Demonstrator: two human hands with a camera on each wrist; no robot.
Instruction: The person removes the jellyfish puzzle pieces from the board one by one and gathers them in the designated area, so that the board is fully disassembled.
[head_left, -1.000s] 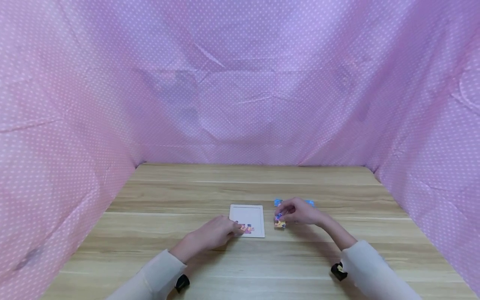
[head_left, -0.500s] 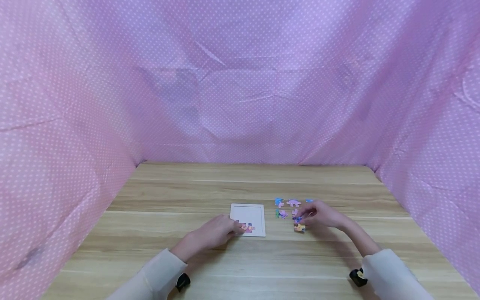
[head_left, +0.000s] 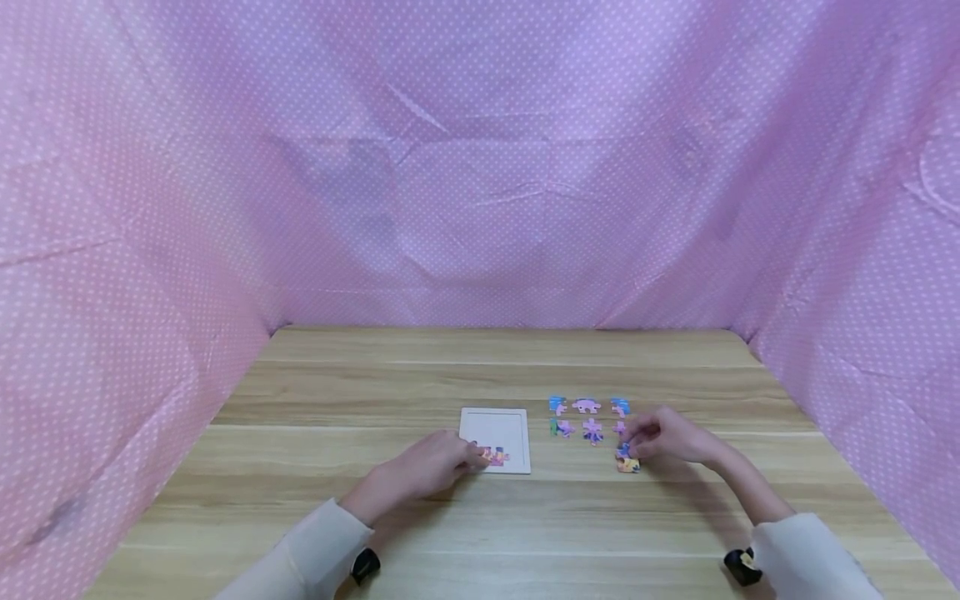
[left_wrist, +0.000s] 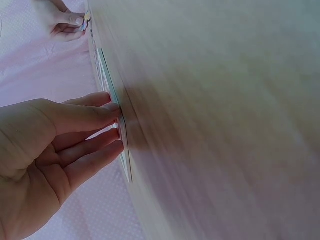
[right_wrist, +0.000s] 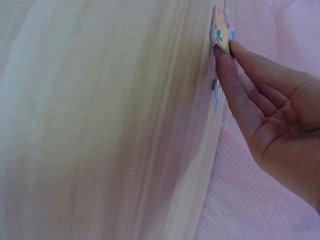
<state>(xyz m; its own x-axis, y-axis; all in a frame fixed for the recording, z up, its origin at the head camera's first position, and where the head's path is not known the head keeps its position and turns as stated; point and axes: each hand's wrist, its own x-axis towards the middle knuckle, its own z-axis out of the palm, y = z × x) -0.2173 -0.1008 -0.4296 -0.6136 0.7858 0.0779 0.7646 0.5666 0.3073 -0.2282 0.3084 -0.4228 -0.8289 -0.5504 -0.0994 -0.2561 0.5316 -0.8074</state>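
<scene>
In the head view my right hand (head_left: 670,435) pinches a yellow and blue puzzle piece (head_left: 627,463) between thumb and fingers, right of the other pieces. The right wrist view shows this piece (right_wrist: 221,31) tilted on edge at the fingertips. My left hand (head_left: 435,463) rests with its fingertips on the lower left corner of a white puzzle tray (head_left: 491,414). Beside those fingertips, pink and yellow puzzle pieces (head_left: 495,456) lie inside the tray along its near side. In the left wrist view the left hand (left_wrist: 60,145) touches the tray's edge; what lies under its fingertips is hidden.
Several loose pieces lie in rows right of the tray, among them a pink piece (head_left: 587,406), a blue-cornered piece (head_left: 557,405) and a pink and purple piece (head_left: 592,432). Pink dotted cloth (head_left: 480,208) surrounds the wooden table (head_left: 480,533).
My right hand has moved right and slightly nearer with the yellow and blue puzzle piece, uncovering the rows of loose pieces. The left hand has stayed on the tray.
</scene>
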